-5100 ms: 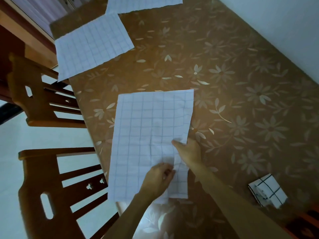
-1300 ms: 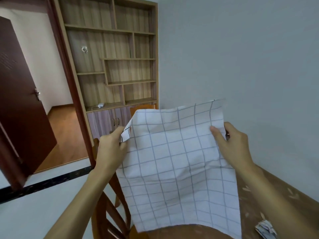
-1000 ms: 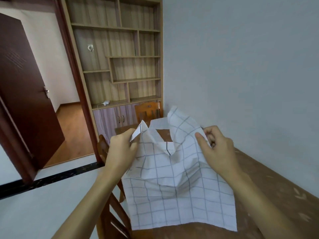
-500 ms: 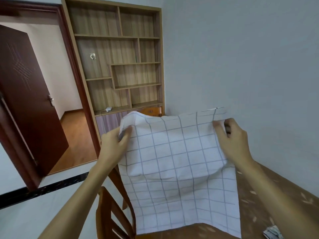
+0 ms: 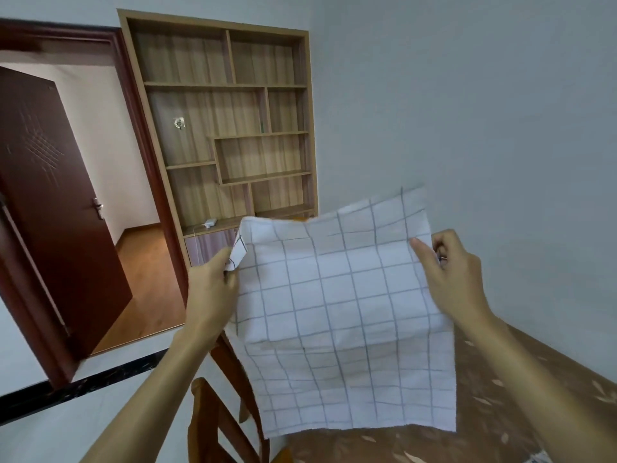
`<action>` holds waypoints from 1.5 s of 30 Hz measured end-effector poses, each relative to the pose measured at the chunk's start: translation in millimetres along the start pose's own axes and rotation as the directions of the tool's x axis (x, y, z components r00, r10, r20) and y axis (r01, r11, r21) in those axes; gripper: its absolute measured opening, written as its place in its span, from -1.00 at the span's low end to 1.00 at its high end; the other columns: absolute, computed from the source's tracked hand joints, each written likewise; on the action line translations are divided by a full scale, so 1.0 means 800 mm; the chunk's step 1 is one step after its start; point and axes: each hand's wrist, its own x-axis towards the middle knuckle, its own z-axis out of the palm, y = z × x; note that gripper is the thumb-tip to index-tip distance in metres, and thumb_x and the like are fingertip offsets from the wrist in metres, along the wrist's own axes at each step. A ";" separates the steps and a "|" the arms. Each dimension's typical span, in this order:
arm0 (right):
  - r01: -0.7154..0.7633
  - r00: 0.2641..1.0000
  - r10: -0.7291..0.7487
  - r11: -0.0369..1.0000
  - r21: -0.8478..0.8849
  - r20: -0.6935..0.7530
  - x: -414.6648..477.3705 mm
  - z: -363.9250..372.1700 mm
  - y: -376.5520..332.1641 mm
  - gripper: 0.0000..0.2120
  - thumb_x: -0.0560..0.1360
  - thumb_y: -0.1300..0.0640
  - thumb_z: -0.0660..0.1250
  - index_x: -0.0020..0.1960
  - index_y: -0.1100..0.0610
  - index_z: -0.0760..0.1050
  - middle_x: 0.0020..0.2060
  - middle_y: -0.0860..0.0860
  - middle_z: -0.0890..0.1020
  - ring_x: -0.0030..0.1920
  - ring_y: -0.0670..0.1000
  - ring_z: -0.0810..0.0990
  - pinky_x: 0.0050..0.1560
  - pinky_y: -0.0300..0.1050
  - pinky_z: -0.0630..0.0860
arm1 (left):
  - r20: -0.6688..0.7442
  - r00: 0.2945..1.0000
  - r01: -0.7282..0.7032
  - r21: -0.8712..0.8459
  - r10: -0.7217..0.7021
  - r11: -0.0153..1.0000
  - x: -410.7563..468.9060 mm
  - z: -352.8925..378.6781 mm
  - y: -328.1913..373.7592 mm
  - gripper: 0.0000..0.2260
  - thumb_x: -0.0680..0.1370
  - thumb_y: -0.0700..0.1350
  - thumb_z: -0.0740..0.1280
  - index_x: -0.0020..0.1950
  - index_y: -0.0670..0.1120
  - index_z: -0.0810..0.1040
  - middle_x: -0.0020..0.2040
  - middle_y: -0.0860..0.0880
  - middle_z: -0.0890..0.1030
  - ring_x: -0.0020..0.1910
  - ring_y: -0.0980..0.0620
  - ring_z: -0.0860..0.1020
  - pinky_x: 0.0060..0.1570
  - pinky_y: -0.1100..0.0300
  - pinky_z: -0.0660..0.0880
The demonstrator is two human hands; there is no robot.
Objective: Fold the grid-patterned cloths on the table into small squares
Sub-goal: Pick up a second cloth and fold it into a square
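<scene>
A white cloth with a grey grid (image 5: 337, 315) hangs in the air in front of me, spread flat above the table. My left hand (image 5: 212, 289) pinches its upper left corner, which curls over. My right hand (image 5: 450, 275) grips the upper right edge, thumb on the front. The cloth's bottom hem hangs just over the brown flower-patterned table (image 5: 500, 406). The other cloths on the table are hidden behind this one or out of frame.
A wooden chair back (image 5: 217, 412) stands at the table's left edge below my left arm. Behind are a wooden shelf unit (image 5: 233, 135), an open dark door (image 5: 50, 212) and a pale wall at right. A scrap of folded cloth (image 5: 541, 458) shows at the bottom right.
The cloth lay flat on the table five seconds ago; I have lifted it. Within the last second the slack top edge was pulled taut between my hands and held spread.
</scene>
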 end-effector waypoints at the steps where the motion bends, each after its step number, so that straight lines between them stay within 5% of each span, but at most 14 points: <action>1: 0.012 1.000 -0.012 1.000 0.001 0.004 0.000 0.000 -0.002 -0.66 0.57 -0.02 0.32 -0.21 0.14 0.28 -0.49 0.02 0.29 -0.44 -0.01 0.29 -0.44 -0.25 0.23 | 0.016 1.000 -0.002 0.005 0.002 1.000 0.000 0.003 -0.004 -0.81 0.66 -0.19 0.26 -0.11 -0.16 0.60 -0.43 0.01 0.49 -0.47 0.06 0.41 -0.44 0.23 0.36; 6: 0.027 0.999 -0.028 0.995 0.092 0.015 -0.002 0.003 -0.023 -0.74 0.56 0.01 0.36 -0.14 0.16 0.39 -0.50 -0.08 0.34 -0.46 -0.05 0.32 -0.42 -0.28 0.26 | 0.123 0.992 -0.012 -0.030 0.015 0.999 0.003 0.007 0.008 -0.68 0.66 0.02 0.23 -0.29 0.01 0.44 -0.44 0.02 0.45 -0.48 0.11 0.37 -0.43 0.20 0.30; 9: 0.059 0.998 -0.061 0.991 0.117 0.015 -0.002 0.001 -0.036 -0.83 0.56 0.06 0.35 -0.12 0.11 0.41 -0.52 -0.18 0.44 -0.48 -0.10 0.36 -0.39 -0.35 0.28 | 0.143 0.990 0.008 -0.038 -0.003 0.999 0.005 0.004 0.020 -0.84 0.60 0.11 0.30 0.08 0.06 0.54 -0.10 0.14 0.64 -0.22 0.24 0.54 -0.20 0.24 0.44; 12: 0.096 0.995 -0.099 0.989 0.116 0.024 -0.001 -0.002 -0.045 -0.86 0.57 0.12 0.34 -0.11 0.11 0.42 -0.47 -0.28 0.47 -0.47 -0.14 0.38 -0.39 -0.40 0.28 | 0.160 0.981 -0.122 0.057 0.112 0.991 0.010 0.004 0.029 -0.15 0.46 0.16 0.49 0.60 0.02 0.10 0.56 0.01 0.28 0.49 0.06 0.31 0.39 0.04 0.35; 15: 0.122 0.991 -0.128 0.985 0.121 0.047 0.002 -0.003 -0.057 -0.86 0.57 0.11 0.34 -0.12 0.08 0.42 -0.45 -0.29 0.48 -0.45 -0.14 0.41 -0.38 -0.42 0.29 | 0.284 0.895 -0.370 0.043 0.343 0.928 -0.002 0.003 0.059 -0.05 0.44 0.34 0.40 0.64 0.05 -0.04 0.66 0.00 -0.02 0.62 0.05 0.00 0.55 -0.04 0.07; 20: 0.172 0.980 -0.183 0.975 0.138 0.073 0.015 -0.003 -0.084 -0.84 0.56 0.06 0.39 -0.12 0.05 0.43 -0.39 -0.26 0.50 -0.43 -0.14 0.45 -0.36 -0.42 0.30 | 0.478 0.725 -0.542 -0.047 0.496 0.839 -0.046 0.045 0.100 0.14 0.30 0.54 0.32 0.65 -0.01 -0.09 0.65 0.02 0.00 0.61 0.06 0.05 0.57 0.03 -0.01; 24: 0.228 0.965 -0.242 0.965 0.132 0.103 0.023 -0.011 -0.093 -0.80 0.49 0.02 0.47 -0.08 0.03 0.45 -0.37 -0.15 0.50 -0.41 -0.11 0.46 -0.33 -0.41 0.31 | 0.247 0.849 -0.450 -0.124 0.467 0.884 -0.029 0.082 0.101 -0.46 0.50 0.01 0.49 0.44 -0.04 0.43 0.14 0.00 0.68 0.08 0.11 0.58 0.02 0.17 0.54; 27: 0.102 0.980 -0.118 0.989 0.104 0.160 0.023 -0.026 -0.088 -0.47 0.24 -0.10 0.63 0.09 -0.11 0.43 -0.20 -0.04 0.56 -0.29 -0.05 0.51 -0.21 -0.33 0.40 | 0.161 0.896 -0.394 -0.142 0.414 0.908 -0.002 0.089 0.102 -0.78 0.49 -0.19 0.45 0.13 -0.06 0.67 -0.05 0.01 0.74 -0.09 -0.01 0.69 -0.17 0.00 0.63; 29: 0.011 0.963 -0.006 1.000 -0.016 0.270 0.016 -0.035 -0.078 -0.22 0.13 -0.12 0.68 0.25 -0.17 0.38 -0.05 -0.06 0.55 -0.07 -0.07 0.54 -0.05 -0.33 0.40 | 0.147 0.924 -0.324 -0.188 0.353 0.927 0.014 0.089 0.108 -0.81 0.46 -0.18 0.41 0.06 -0.08 0.68 -0.08 -0.01 0.74 -0.12 -0.03 0.69 -0.18 -0.03 0.62; 32: -0.166 0.902 0.170 0.985 -0.044 0.396 -0.009 -0.034 -0.050 -0.12 0.14 -0.03 0.70 0.35 -0.14 0.33 0.11 -0.18 0.57 0.10 -0.18 0.57 0.05 -0.27 0.45 | 0.147 0.953 -0.230 -0.224 0.267 0.947 0.036 0.089 0.116 -0.75 0.42 -0.31 0.39 0.04 -0.09 0.69 -0.09 -0.02 0.75 -0.08 -0.04 0.69 -0.14 -0.04 0.61; 35: -0.344 0.815 0.289 0.939 0.017 0.502 -0.042 -0.025 -0.010 -0.21 0.17 0.04 0.70 0.31 -0.07 0.43 0.11 -0.18 0.65 0.08 -0.18 0.64 0.08 -0.17 0.58 | 0.135 0.955 -0.238 -0.184 0.264 0.954 0.051 0.084 0.123 -0.75 0.44 -0.34 0.33 0.02 -0.10 0.67 -0.12 -0.02 0.73 -0.13 -0.06 0.66 -0.17 0.01 0.59; 38: -0.370 0.757 0.337 0.927 -0.058 0.560 -0.076 -0.004 0.031 -0.63 0.30 0.06 0.63 0.07 0.01 0.65 -0.10 -0.13 0.72 -0.13 -0.13 0.66 -0.01 -0.20 0.57 | 0.131 0.952 -0.252 -0.176 0.276 0.952 0.065 0.075 0.130 -0.73 0.44 -0.34 0.29 0.03 -0.11 0.67 -0.09 -0.03 0.74 -0.08 -0.02 0.66 -0.14 0.14 0.56; 41: -0.386 0.789 0.384 0.917 -0.100 0.479 -0.100 0.022 0.056 -0.93 0.42 0.04 0.54 -0.15 0.01 0.68 -0.26 -0.11 0.68 -0.25 -0.14 0.59 -0.18 -0.28 0.45 | 0.119 0.954 -0.251 -0.192 0.277 0.949 0.076 0.066 0.133 -0.72 0.44 -0.35 0.28 0.03 -0.12 0.69 -0.10 0.00 0.73 -0.07 0.06 0.66 -0.14 0.30 0.53; 45: -0.435 0.865 0.444 0.896 -0.092 0.234 -0.092 0.031 0.064 -0.94 0.48 0.10 0.42 -0.15 0.00 0.56 -0.19 -0.13 0.64 -0.08 -0.02 0.63 -0.18 -0.34 0.40 | 0.145 0.963 -0.197 -0.198 0.227 0.960 0.083 0.049 0.130 -0.73 0.45 -0.35 0.31 0.00 -0.09 0.71 -0.18 0.11 0.67 -0.15 0.15 0.64 -0.20 0.36 0.51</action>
